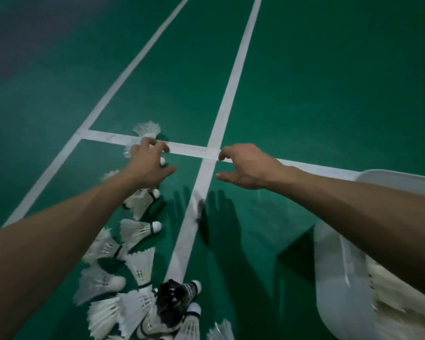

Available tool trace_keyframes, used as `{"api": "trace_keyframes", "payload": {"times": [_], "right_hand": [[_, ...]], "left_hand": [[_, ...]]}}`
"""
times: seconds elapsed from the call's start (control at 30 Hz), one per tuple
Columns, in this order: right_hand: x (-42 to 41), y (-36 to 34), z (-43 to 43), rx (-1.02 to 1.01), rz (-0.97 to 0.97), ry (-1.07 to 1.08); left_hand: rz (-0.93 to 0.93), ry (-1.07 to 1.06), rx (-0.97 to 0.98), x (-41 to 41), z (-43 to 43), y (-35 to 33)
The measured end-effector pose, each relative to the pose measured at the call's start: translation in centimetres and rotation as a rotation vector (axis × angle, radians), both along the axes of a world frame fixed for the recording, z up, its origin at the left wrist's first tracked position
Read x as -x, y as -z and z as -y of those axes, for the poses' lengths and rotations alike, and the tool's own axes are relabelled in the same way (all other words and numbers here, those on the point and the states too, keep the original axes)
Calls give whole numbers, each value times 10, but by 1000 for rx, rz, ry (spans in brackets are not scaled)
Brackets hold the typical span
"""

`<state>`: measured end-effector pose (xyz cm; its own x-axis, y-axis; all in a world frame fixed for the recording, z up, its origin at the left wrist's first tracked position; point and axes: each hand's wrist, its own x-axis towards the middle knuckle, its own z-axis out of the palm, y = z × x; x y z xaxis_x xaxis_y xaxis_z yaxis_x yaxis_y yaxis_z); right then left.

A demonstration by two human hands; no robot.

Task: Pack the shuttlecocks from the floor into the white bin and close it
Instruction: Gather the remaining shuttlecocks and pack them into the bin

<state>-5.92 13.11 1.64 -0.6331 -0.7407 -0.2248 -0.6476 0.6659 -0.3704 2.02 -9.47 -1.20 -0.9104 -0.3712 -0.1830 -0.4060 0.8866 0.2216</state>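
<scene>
We are reaching our left hand (pixel 149 165), grip wide, over shuttlecocks (pixel 133 256) lying scattered on the green floor (pixel 329 94); our right hand (pixel 245 168) is hovering spread and empty beside the white bin (pixel 336 278).

Shuttlecocks (pixel 138 273): scattered on the floor (pixel 329 82), lower left, left of a court line (pixel 194 217).
Bin (pixel 339 278): on the floor, lower right, more shuttlecocks inside.
Hands: above the floor, between both.
</scene>
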Motion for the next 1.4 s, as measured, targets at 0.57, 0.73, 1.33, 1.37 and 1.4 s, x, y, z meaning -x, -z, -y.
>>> {"api": "trace_keyframes", "payload": {"times": [0.57,0.73,1.33,1.37,1.4], "right_hand": [[30,54,63,45,136,-27],[36,58,67,62,142,-21],[8,71,140,204,101,-303],[6,72,142,205,92,-324],[5,73,143,203,78,-345]], "left_hand": [[-81,-281,-221,36,83,37],[-31,-226,-267,47,85,40],[51,-126,-186,64,103,32],[3,-166,-211,60,103,33],[-47,-209,-244,55,104,34]]}}
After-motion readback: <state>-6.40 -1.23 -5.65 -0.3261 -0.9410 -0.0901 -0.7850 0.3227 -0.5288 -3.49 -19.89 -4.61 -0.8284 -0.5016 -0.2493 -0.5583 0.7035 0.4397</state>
